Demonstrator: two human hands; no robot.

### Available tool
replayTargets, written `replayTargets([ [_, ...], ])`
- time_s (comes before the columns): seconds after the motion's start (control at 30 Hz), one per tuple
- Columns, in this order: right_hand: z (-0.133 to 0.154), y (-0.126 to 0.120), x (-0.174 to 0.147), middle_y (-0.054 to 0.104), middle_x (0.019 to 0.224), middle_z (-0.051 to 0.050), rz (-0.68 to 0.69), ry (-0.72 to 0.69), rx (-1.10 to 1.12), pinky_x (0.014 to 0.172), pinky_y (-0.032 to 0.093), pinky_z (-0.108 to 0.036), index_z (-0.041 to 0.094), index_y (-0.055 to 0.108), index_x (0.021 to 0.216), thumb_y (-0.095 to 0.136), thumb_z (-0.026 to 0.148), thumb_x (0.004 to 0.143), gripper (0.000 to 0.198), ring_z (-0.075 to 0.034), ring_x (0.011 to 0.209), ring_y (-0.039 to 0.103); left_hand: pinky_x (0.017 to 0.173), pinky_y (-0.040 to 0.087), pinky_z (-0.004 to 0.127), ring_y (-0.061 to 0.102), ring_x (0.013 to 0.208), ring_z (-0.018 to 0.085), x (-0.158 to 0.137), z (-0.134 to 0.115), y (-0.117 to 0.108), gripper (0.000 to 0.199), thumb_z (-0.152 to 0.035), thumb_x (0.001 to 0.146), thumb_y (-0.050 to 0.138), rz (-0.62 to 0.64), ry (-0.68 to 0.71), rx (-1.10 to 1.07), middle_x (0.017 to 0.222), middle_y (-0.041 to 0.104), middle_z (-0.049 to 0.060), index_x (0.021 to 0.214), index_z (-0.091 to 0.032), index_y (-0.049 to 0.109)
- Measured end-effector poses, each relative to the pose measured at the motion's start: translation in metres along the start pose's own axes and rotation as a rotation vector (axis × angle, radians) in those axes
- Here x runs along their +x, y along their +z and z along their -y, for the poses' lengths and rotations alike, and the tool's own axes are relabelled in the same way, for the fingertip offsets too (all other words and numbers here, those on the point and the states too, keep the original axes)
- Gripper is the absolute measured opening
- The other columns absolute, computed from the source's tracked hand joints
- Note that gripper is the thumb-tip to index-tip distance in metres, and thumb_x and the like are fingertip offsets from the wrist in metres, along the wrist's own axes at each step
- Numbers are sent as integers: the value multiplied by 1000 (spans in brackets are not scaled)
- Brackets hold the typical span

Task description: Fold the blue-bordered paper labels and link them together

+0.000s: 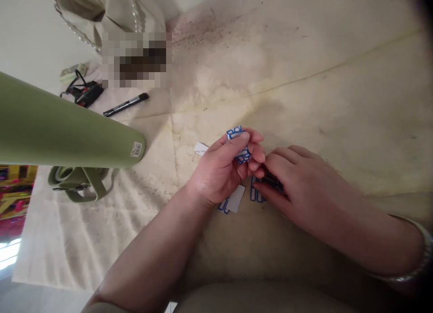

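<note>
The left hand (225,166) pinches some blue-edged papers (242,158), seemingly gathered already, while loose strips (257,194) at its four o'clock on the surface (321,114) seem left, by the right hand (301,182), whose grip I cannot tell.

Slips (237,199) on cloth (304,101), cylinder (67,128) left, pen (126,104) behind cylinder

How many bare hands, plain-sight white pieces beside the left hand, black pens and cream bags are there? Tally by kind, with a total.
Left hand and right hand: 2
White pieces: 2
Black pen: 1
Cream bag: 1
Total: 6
Blue-outlined pieces overlap, so they are left uncounted.
</note>
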State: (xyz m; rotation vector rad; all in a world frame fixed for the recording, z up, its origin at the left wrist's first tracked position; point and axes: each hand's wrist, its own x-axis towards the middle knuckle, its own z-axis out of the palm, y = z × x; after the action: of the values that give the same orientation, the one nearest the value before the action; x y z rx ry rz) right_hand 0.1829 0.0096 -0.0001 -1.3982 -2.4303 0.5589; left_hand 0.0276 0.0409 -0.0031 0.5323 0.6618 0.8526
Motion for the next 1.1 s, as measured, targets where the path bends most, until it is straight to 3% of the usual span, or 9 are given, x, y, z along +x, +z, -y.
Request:
replayTargets([
  [1.1,1,-1,2,61,82,-6,0,0,19,69,42,-39,17,57,86,54,28,85,11,-24,78,53,57,46,25,49,56,10,-1,-2,1,18,-27,90,43,-14,-5,-10,68,55,2,87,-15,57],
])
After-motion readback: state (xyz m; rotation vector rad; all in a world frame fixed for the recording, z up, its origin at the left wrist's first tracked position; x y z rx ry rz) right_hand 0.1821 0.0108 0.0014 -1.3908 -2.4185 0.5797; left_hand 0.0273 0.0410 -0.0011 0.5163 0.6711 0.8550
